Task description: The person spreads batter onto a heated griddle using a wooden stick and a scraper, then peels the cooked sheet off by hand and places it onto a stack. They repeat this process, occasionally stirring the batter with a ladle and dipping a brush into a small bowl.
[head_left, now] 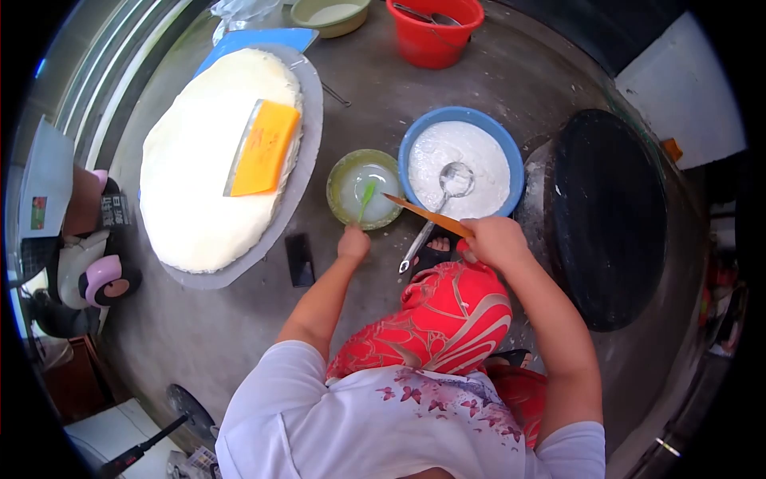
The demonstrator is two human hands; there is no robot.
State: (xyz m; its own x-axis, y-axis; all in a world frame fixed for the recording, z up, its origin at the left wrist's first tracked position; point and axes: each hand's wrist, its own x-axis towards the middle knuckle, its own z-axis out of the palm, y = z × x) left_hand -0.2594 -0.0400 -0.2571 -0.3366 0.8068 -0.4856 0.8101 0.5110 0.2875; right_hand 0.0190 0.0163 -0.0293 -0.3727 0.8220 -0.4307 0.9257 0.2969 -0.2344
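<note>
My left hand [353, 244] is closed round the handle of a green brush [368, 194], whose head is over a green bowl [336, 199] of cloudy liquid. In my right hand [495, 241] is a long orange-brown spatula [435, 215], its tip reaching over that bowl's right side. Beside it, a blue basin [517, 172] holds white batter [471, 144] with a metal ladle [457, 180] resting in it. On the left lies a large stack of pale round sheets [199, 160], with an orange scraper [268, 148] on top.
A round black griddle [610, 219] stands at the right. A phone [300, 260] lies on the floor left of my left arm. Behind are a red bucket [435, 48] and an olive basin [330, 30]. My knee and foot are near the blue basin.
</note>
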